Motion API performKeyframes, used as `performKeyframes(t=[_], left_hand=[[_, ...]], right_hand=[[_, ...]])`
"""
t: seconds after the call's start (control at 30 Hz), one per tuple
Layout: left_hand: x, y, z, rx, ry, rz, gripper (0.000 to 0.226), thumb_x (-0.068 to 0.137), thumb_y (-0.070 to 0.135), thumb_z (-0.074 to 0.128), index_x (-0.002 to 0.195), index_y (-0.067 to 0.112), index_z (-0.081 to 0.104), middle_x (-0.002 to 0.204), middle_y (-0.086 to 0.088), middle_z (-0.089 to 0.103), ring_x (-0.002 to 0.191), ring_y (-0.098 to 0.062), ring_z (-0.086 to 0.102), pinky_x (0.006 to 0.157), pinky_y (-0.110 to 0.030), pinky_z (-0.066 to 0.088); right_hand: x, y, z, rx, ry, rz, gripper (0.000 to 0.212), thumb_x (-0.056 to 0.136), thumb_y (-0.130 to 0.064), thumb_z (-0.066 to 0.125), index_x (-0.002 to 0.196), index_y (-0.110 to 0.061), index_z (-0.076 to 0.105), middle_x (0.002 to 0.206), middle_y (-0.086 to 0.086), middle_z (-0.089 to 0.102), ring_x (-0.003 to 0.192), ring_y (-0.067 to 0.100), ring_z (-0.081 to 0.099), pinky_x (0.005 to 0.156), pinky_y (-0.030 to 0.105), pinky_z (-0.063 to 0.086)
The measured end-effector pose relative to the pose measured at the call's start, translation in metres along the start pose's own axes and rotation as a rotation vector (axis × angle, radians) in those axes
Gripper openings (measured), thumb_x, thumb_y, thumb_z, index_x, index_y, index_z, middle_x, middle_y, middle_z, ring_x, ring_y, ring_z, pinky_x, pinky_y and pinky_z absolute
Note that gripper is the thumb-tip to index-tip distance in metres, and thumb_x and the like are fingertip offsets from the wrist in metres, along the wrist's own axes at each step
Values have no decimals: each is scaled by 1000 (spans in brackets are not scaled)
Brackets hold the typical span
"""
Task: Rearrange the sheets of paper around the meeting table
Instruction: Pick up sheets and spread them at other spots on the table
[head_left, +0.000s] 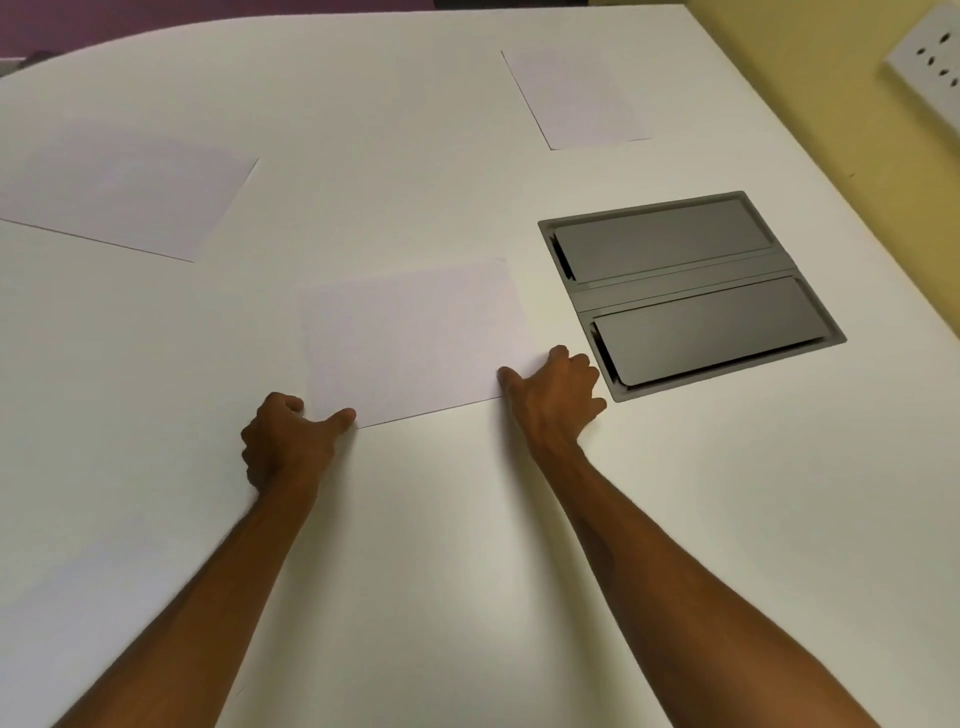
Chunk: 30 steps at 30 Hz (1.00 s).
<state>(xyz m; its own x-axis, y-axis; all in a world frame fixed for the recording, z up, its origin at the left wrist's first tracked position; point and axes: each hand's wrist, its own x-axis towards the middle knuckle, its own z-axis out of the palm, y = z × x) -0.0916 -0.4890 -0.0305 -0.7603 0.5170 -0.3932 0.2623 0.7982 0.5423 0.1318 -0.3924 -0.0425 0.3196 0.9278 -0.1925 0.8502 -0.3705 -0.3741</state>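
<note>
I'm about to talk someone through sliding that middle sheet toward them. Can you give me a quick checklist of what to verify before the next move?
1. Left hand on the near left corner of the middle sheet: ok, thumb touches the edge.
2. Right hand on the near right corner: ok, fingers at the edge.
3. Sheet actually pinched or just pressed: cannot tell.
4. Sheet clear of the grey cable box: ok, it lies beside it, not over it.
5. Bare table between sheet and person: ok.
6. Left sheet and far sheet apart from it: ok.
</note>
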Motion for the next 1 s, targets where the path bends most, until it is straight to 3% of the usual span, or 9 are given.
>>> performKeyframes(t=[0.07, 0.17, 0.3, 0.4, 0.53, 0.7, 0.87, 0.93, 1.0], left_hand=[[6, 4, 4, -65, -42, -52, 65, 71, 36, 89, 120, 4, 62, 118, -22, 68, 107, -42, 65, 94, -49, 53], [12, 7, 7, -360, -95, -231, 39, 70, 16, 91, 95, 3, 65, 103, -25, 73, 76, -33, 69, 87, -47, 59], [16, 8, 7, -693, -192, -448, 28, 72, -4, 84, 89, -4, 62, 97, -27, 70, 70, -30, 67, 57, -32, 60], [10, 7, 5, -747, -216, -484, 24, 75, -3, 82, 84, -3, 60, 91, -23, 68, 69, -28, 65, 49, -29, 57], [-12, 4, 5, -760, -238, -490, 20, 79, 2, 81, 79, 0, 60, 79, -18, 65, 61, -25, 62, 46, -28, 58], [-46, -5, 7, -826, -362, -503, 24, 83, 13, 80, 91, -1, 61, 81, -17, 66, 67, -28, 68, 49, -31, 61], [-73, -11, 7, -940, -549, -497, 45, 85, 30, 77, 106, -3, 55, 87, -22, 75, 73, -31, 77, 54, -32, 62], [-82, -12, 5, -956, -553, -489, 48, 82, 33, 79, 106, -1, 55, 91, -20, 72, 72, -29, 77, 55, -32, 62], [-89, -15, 2, -946, -502, -491, 44, 79, 30, 82, 104, 3, 57, 95, -18, 66, 70, -28, 77, 54, -32, 61]], right_hand=[[2, -4, 0, 13, -31, 28, 51, 81, -43, 70, 118, -13, 54, 120, 8, 56, 119, 30, 48, 91, 47, 38], [3, -5, 0, 133, -67, 83, 48, 79, -33, 74, 117, -14, 51, 116, 7, 60, 115, 30, 52, 93, 47, 39], [8, -5, -4, 231, -89, 141, 36, 73, -22, 73, 103, -16, 54, 107, 3, 66, 105, 29, 59, 93, 43, 43], [11, -2, -9, 401, -130, 201, 25, 71, -18, 69, 90, -19, 53, 101, 2, 67, 96, 29, 63, 91, 42, 50], [16, 6, -20, 642, -201, 251, 17, 70, -14, 67, 77, -16, 52, 77, 0, 62, 72, 27, 58, 66, 33, 48], [12, 18, -35, 745, -229, 257, 17, 74, 0, 67, 89, -9, 65, 99, 16, 74, 77, 33, 68, 81, 47, 61], [-8, 41, -54, 1169, -372, 437, 23, 83, 16, 64, 88, -7, 65, 99, 16, 71, 64, 25, 71, 53, 29, 61], [-19, 55, -63, 1246, -380, 488, 25, 84, 18, 63, 88, -7, 64, 91, 13, 70, 59, 20, 71, 52, 28, 60], [-30, 70, -70, 1299, -375, 521, 24, 84, 17, 64, 91, -6, 64, 92, 13, 71, 67, 22, 71, 55, 29, 62]])
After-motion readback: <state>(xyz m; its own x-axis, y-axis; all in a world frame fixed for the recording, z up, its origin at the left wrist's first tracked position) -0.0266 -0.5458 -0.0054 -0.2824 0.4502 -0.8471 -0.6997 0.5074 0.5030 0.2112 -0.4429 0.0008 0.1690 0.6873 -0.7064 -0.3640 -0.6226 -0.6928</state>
